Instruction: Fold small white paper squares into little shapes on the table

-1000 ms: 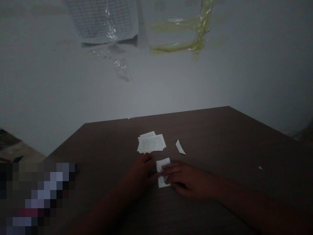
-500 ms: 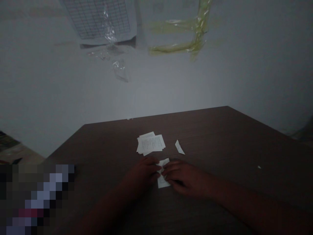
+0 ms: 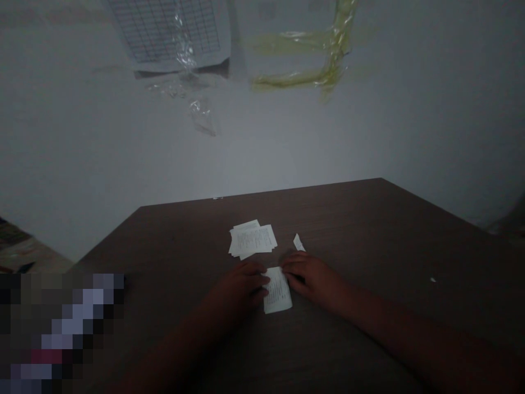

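A small white printed slip of paper (image 3: 278, 290) lies flat on the dark wooden table (image 3: 369, 230) between my hands. My left hand (image 3: 241, 285) rests at its left edge, fingers curled and pressing on the paper. At the slip's upper right edge sits my right hand (image 3: 311, 276), its fingertips bent down against the paper and table. Just beyond the hands lies a small stack of printed slips (image 3: 252, 239). A torn paper scrap (image 3: 298, 242) sits right of the stack, partly hidden by my right fingers.
A tiny white fleck (image 3: 432, 279) lies on the table to the right. A pale wall rises behind the table, with a gridded sheet (image 3: 168, 30) and yellowish tape (image 3: 328, 49) stuck on it. A pixelated patch (image 3: 61, 334) covers the lower left.
My right hand slid off the slip toward the upper right, uncovering most of it. The slip now lies flat and fully visible. My left hand stayed at the slip's left edge.
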`<state>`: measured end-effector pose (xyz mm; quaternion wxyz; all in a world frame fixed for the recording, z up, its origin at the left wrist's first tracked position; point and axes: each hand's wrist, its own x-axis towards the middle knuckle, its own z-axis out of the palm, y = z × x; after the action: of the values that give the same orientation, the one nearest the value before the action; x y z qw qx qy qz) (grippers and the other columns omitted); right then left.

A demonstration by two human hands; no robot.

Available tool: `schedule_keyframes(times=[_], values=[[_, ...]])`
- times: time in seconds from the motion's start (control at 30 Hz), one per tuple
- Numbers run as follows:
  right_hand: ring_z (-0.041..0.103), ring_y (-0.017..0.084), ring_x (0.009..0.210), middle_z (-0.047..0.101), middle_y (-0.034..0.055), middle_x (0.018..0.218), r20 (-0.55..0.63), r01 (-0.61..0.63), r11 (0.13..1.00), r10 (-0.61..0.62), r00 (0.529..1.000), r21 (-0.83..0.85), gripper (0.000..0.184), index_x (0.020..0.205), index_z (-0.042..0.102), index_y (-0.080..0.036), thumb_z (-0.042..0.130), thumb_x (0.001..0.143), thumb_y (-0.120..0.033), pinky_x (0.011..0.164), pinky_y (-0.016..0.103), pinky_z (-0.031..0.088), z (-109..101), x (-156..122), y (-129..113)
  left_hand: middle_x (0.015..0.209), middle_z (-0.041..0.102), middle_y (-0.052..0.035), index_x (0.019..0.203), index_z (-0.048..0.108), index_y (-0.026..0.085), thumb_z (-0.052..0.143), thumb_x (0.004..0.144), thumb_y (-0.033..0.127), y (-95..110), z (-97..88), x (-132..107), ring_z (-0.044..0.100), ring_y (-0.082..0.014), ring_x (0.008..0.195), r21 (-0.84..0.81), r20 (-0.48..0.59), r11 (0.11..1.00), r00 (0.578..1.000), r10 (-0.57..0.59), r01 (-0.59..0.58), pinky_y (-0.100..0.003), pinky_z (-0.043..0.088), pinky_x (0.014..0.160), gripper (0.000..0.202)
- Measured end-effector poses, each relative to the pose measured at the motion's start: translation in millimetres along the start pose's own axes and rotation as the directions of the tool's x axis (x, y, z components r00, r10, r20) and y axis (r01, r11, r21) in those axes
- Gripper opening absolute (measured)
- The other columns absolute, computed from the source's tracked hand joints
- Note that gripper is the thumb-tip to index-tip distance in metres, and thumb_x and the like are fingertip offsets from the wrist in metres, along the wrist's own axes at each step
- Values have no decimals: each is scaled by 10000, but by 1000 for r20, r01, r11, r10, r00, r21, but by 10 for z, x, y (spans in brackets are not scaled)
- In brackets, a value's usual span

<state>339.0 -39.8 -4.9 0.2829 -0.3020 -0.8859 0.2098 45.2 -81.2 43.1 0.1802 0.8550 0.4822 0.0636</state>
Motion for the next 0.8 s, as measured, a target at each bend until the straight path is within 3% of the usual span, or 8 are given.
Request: schedule_keyframes(times=[0.33, 0.63, 0.8], values=[[916, 343, 1291, 986, 110, 1336, -24, -17, 1000, 17, 1000, -17, 189, 1240, 990, -299, 872, 1147, -185, 1211, 545, 741, 25, 12, 57, 1675, 907, -134, 1409, 990, 267, 845, 1178, 172, -27, 12, 6, 854, -362, 1576, -14, -44, 999, 998, 41, -42, -574, 667, 1430, 289], [889, 348, 1384, 960, 138, 1464, 51, -17, 1000, 18, 999, -15, 253, 1345, 966, -253, 926, 1100, -204, 1308, 569, 697, -100, -39, -23, 1688, 904, -137, 1445, 998, 263, 872, 1162, 154, -32, 16, -6, 866, -382, 1572, -4, -41, 1000, 999, 21, -22, -556, 683, 1423, 329], [874, 362, 1389, 948, 154, 1430, 116, -12, 1000, 15, 993, -27, 183, 1295, 959, -235, 912, 1120, -204, 1320, 580, 686, -188, -61, -120, 1658, 912, -154, 1427, 990, 242, 845, 1174, 172, 3, -26, -12, 864, -378, 1555, -1, -14, 999, 999, 47, -47, -578, 683, 1412, 300]])
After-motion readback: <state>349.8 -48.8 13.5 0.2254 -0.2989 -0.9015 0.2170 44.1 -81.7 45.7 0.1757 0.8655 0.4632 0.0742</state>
